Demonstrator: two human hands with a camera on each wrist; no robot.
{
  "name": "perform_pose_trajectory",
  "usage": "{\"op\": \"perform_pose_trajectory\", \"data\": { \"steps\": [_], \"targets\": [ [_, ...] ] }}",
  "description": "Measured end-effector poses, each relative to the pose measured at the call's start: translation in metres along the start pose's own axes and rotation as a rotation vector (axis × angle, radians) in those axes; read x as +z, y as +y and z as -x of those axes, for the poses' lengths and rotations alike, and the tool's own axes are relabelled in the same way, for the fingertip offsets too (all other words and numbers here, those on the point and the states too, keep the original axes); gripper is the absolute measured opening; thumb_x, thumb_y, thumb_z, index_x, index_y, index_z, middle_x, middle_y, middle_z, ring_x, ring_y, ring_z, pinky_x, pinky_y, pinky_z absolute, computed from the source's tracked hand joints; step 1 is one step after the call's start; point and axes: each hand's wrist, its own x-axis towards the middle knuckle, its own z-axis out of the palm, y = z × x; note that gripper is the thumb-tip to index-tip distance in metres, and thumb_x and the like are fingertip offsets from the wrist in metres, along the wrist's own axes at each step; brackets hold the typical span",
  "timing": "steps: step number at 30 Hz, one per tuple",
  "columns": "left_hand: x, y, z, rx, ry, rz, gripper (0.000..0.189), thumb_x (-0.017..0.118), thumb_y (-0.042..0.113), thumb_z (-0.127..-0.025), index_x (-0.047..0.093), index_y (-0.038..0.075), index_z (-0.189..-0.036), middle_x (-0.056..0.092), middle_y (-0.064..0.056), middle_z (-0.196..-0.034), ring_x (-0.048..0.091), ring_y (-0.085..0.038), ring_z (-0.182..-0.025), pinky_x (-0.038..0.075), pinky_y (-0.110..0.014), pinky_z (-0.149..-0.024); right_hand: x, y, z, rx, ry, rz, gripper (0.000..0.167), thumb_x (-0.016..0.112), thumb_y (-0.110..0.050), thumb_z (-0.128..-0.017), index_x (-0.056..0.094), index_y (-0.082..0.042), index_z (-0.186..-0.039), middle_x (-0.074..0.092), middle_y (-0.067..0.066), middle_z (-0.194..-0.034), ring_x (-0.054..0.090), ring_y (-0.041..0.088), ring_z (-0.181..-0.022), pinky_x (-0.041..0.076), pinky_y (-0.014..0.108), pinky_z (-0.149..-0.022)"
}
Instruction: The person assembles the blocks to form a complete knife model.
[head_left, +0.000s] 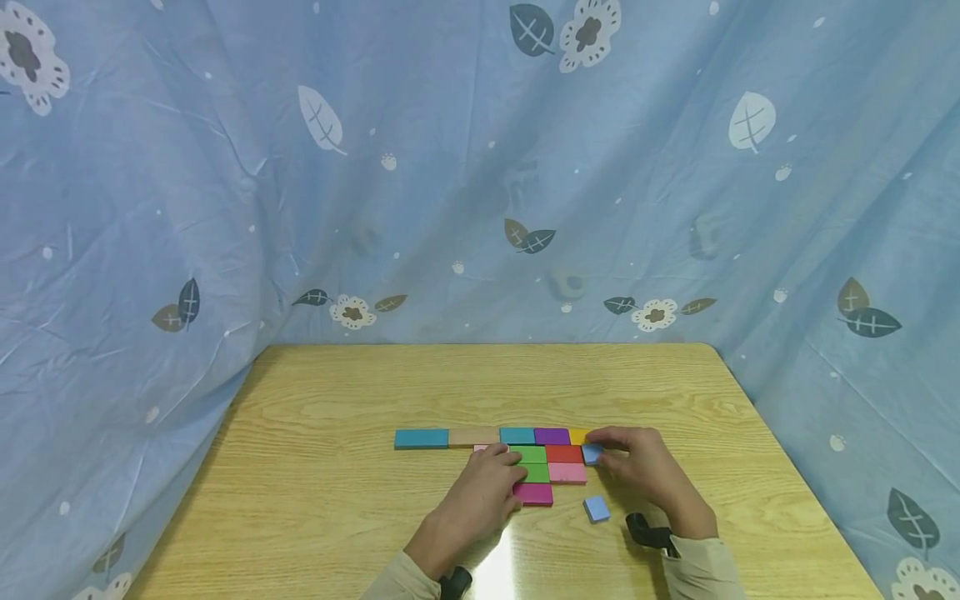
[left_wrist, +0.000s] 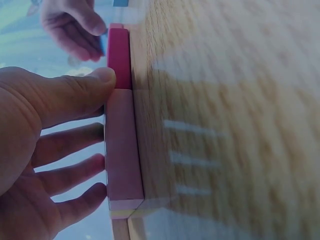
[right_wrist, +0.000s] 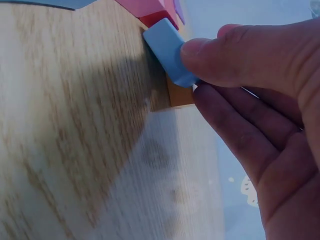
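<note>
My right hand pinches a small light blue block between thumb and fingers. That block lies at the right end of a row, by a red block and in front of a yellow-orange block. My left hand rests with extended fingers on the flat-laid blocks. Its thumb touches a magenta block, and its other fingers reach over pale pink blocks. Two green blocks and a pink block lie between the hands. The left hand partly covers the pale pink blocks.
A second light blue block lies loose near the right wrist. Along the back row are a long teal block, a tan block, a shorter teal block and a purple block. Behind the wooden table hangs a blue curtain.
</note>
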Motion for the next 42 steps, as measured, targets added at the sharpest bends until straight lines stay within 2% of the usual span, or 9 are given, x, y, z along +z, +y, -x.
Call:
{"op": "perform_pose_trajectory", "data": {
  "steps": [11, 21, 25, 28, 31, 35, 42],
  "targets": [
    [0.002, -0.001, 0.0, 0.005, 0.001, -0.013, 0.03, 0.085, 0.027, -0.098, 0.081, 0.018, -0.125, 0.073, -0.001, -0.143, 0.06, -0.029, -0.143, 0.053, -0.048, -0.119, 0.001, 0.001, -0.003, -0.049, 0.013, 0.074, 0.032, 0.088, 0.006, -0.084, 0.083, -0.011, -0.111, 0.083, 0.002, -0.111, 0.081, 0.025, -0.104, 0.067, 0.049, -0.095],
    [0.003, -0.002, -0.001, 0.007, -0.002, -0.017, 0.031, 0.085, 0.027, -0.098, 0.081, 0.018, -0.127, 0.072, -0.002, -0.145, 0.06, -0.029, -0.144, 0.053, -0.048, -0.119, 0.004, -0.002, -0.001, -0.063, 0.051, 0.084, 0.032, 0.09, 0.004, -0.083, 0.083, -0.009, -0.111, 0.083, 0.001, -0.111, 0.081, 0.023, -0.101, 0.068, 0.047, -0.093],
    [0.003, -0.001, -0.001, 0.008, -0.003, -0.014, 0.031, 0.084, 0.026, -0.098, 0.081, 0.017, -0.127, 0.072, -0.002, -0.145, 0.06, -0.029, -0.144, 0.053, -0.049, -0.119, 0.003, -0.001, 0.004, -0.036, 0.101, -0.009, 0.031, 0.09, -0.002, -0.087, 0.083, -0.008, -0.117, 0.084, 0.003, -0.112, 0.082, 0.026, -0.104, 0.069, 0.044, -0.093],
    [0.003, 0.0, -0.001, 0.011, -0.001, -0.011, 0.03, 0.084, 0.026, -0.098, 0.081, 0.017, -0.127, 0.072, -0.002, -0.145, 0.059, -0.029, -0.144, 0.052, -0.049, -0.119, -0.001, 0.002, 0.011, -0.022, 0.143, -0.129, 0.032, 0.089, -0.006, -0.091, 0.081, -0.005, -0.122, 0.084, 0.008, -0.115, 0.081, 0.028, -0.107, 0.068, 0.036, -0.094],
    [0.002, 0.0, -0.001, 0.011, 0.0, -0.01, 0.03, 0.084, 0.026, -0.098, 0.081, 0.017, -0.127, 0.072, -0.002, -0.145, 0.06, -0.03, -0.143, 0.052, -0.049, -0.12, -0.005, 0.006, 0.022, 0.011, 0.164, -0.238, 0.032, 0.087, -0.011, -0.095, 0.08, -0.004, -0.125, 0.082, 0.013, -0.119, 0.081, 0.022, -0.108, 0.067, 0.025, -0.093],
    [0.002, 0.0, -0.001, 0.009, 0.004, -0.009, 0.03, 0.084, 0.026, -0.098, 0.081, 0.017, -0.126, 0.072, -0.003, -0.145, 0.06, -0.03, -0.143, 0.052, -0.049, -0.12, -0.01, 0.012, 0.041, 0.08, 0.155, -0.357, 0.033, 0.083, -0.015, -0.1, 0.077, -0.002, -0.13, 0.08, 0.019, -0.124, 0.079, 0.012, -0.11, 0.066, 0.02, -0.09],
    [0.005, -0.003, 0.001, 0.016, 0.014, -0.006, 0.029, 0.084, 0.025, -0.098, 0.081, 0.017, -0.125, 0.073, -0.003, -0.144, 0.061, -0.03, -0.143, 0.053, -0.049, -0.118, -0.01, 0.019, 0.072, 0.157, 0.09, -0.492, 0.037, 0.079, -0.012, -0.102, 0.073, 0.0, -0.137, 0.076, 0.024, -0.132, 0.08, 0.016, -0.113, 0.067, 0.024, -0.092]
  ]
}}
